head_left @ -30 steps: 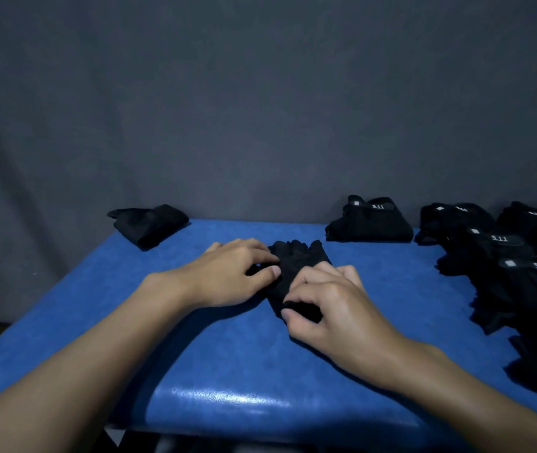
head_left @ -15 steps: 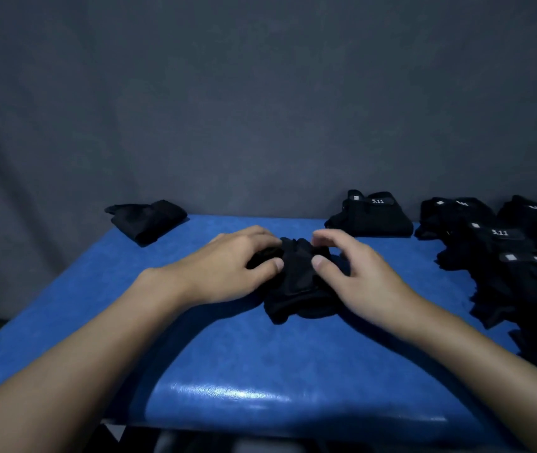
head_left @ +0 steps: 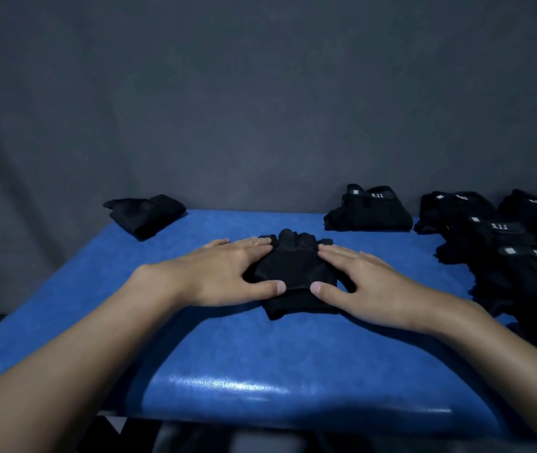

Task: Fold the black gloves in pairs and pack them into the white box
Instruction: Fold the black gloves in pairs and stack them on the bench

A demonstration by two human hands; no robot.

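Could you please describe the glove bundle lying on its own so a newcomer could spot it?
Find the blue table, then its far left corner by the grey backdrop. The folded black glove bundle there lies alone with no white label showing, unlike the labelled glove pile at the right.

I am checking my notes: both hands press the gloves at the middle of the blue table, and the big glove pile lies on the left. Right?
Not quite. In the head view the pile lies on the right. The rest holds: left hand and right hand press the gloves on the blue table.
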